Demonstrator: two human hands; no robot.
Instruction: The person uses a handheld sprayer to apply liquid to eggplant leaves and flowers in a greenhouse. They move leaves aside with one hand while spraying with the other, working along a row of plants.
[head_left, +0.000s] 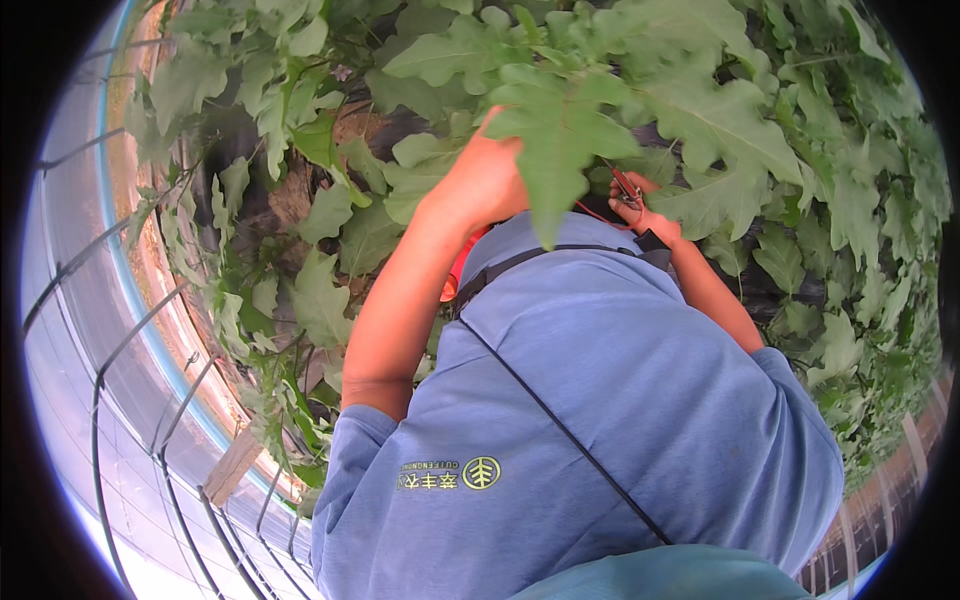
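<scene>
My left hand (491, 169) reaches in among lobed leaves that look like eggplant foliage. A large leaf (559, 139) hangs in front of its fingers, so what they hold or touch is hidden. Lower and to the right, my right hand (643, 214) grips small red-handled pruning snips (627, 186), partly covered by leaves. A thin red cord (600, 217) runs from near that hand toward my waist. Beside my left forearm, a red object (457, 270) shows at my waist; its kind is unclear.
Dense plants (840, 187) surround both arms, with dark plastic film (660, 139) visible between leaves. A pale purple flower (341, 73) shows at upper left. Metal framing (97, 382) and clear sheeting (67, 300) curve along the left side, near a wooden piece (232, 465).
</scene>
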